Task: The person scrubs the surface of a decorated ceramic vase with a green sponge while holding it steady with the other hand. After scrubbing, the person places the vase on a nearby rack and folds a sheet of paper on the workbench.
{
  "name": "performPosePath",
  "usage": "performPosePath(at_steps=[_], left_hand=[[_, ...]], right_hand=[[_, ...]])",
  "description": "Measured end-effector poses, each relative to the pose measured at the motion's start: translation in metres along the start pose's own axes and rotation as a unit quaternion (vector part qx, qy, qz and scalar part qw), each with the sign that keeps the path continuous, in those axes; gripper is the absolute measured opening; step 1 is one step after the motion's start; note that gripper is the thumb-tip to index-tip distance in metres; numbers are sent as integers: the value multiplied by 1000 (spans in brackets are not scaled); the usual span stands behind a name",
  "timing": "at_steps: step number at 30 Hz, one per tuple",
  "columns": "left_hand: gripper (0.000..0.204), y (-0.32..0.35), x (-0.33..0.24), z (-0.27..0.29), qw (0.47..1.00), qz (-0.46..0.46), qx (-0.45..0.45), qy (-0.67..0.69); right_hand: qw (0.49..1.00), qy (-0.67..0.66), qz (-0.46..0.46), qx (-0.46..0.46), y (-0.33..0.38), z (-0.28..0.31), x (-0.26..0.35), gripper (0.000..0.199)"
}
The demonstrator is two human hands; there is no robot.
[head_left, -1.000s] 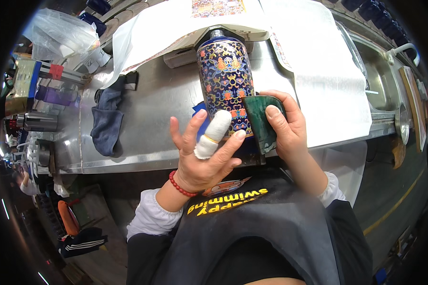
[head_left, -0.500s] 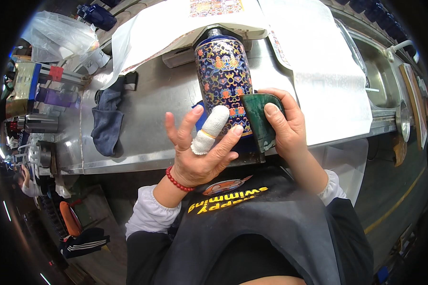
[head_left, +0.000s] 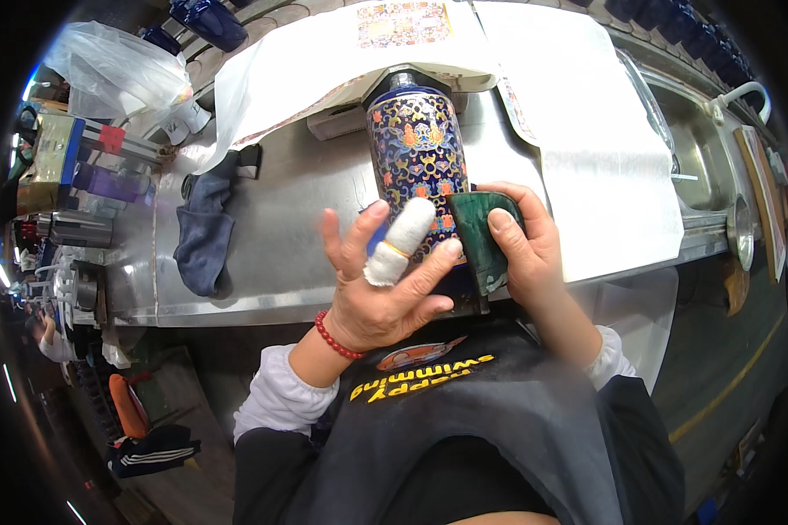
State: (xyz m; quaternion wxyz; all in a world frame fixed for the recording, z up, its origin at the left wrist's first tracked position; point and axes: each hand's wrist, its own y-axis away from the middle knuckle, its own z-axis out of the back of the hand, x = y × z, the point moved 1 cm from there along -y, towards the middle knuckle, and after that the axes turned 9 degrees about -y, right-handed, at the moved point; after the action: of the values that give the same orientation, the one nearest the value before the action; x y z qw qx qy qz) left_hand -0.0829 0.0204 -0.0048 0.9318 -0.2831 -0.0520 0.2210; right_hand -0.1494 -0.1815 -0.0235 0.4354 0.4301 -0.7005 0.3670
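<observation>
A dark blue bottle [head_left: 418, 144] with a colourful floral pattern lies on the metal table, its neck pointing away from me. My left hand [head_left: 368, 297] is open at the bottle's near left side, fingers spread. A white cloth cover [head_left: 410, 232], held by a yellow band, wraps one of its fingers. Its fingertips overlap the patterned surface; whether they all touch it I cannot tell. In my right hand [head_left: 531, 254] is a flat green scraper [head_left: 478, 232], gripped between thumb and fingers, its straight edge against the bottle's right side. The bottle's near end is partly hidden.
Behind the bottle lie white sheets [head_left: 298, 74] with a patterned decal sheet [head_left: 403, 24]. Another white sheet [head_left: 608, 188] covers the right side, beside a sink [head_left: 699, 144]. A blue-grey cloth [head_left: 205, 232] is on the left, below a plastic bag [head_left: 118, 66].
The bottle and table sit slightly lower in the picture. Both hands keep nearly the same pose, the scraper still at the bottle's right side.
</observation>
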Motion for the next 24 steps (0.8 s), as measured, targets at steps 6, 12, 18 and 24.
performPosePath(at_steps=[6, 12, 18, 24], left_hand=[[60, 9, 5, -3, 995, 82, -16, 54], [49, 12, 4, -4, 999, 28, -26, -13], [46, 10, 4, -3, 999, -5, -26, -26], [48, 12, 3, -3, 999, -24, -25, -11]], right_hand=[[1000, -7, -9, 1, 0, 1, -1, 28], [1000, -28, -11, -5, 1, 0, -3, 28], [1000, -23, -2, 3, 1, 0, -2, 28], [999, -33, -2, 5, 1, 0, -2, 28]])
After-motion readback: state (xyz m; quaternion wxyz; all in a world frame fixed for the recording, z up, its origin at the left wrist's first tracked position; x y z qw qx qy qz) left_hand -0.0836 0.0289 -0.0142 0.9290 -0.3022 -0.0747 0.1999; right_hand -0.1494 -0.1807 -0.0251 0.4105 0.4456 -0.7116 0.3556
